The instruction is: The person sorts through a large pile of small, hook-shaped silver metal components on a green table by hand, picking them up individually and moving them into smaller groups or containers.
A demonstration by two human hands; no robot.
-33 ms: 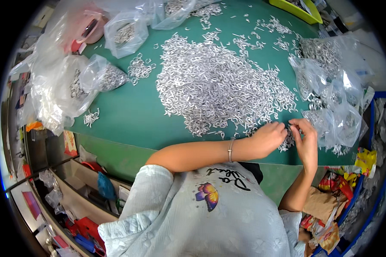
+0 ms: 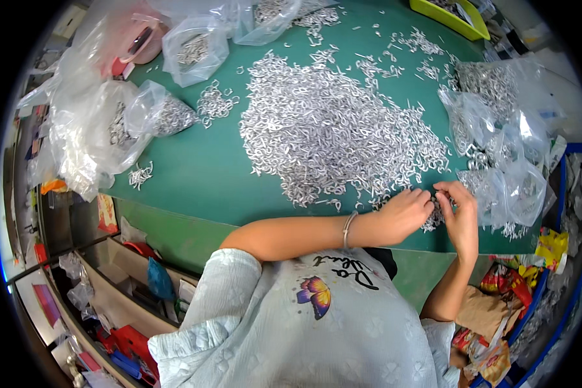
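Green matting is covering the surface point(image 2: 194, 174) in front of me, and a broad heap of small silvery metal pieces point(image 2: 330, 129) is spreading across its middle. I am working at the heap's near right corner, where both my hands are meeting over a small cluster of pieces point(image 2: 433, 216) lying just short of the surface's near edge. My left hand point(image 2: 404, 213) is reaching across my body from the left, fingers curled down onto the pieces; my right hand point(image 2: 459, 213) is coming in from the right, fingertips pinched together against the left ones. Both grips are narrow and closing on something tiny between them, though I cannot tell which piece or how its long axis is lying. The cluster is sitting directly under and between the two grips, so neither hand is nearer. To the right, clear plastic bags point(image 2: 511, 174) holding more metal parts are crowding close beside my right hand, leaving little room that way. To the left, bare green matting is lying open along the near edge. More filled bags point(image 2: 110, 129) are lying at the far left, well apart, with a yellow tray point(image 2: 449, 19) at the far edge
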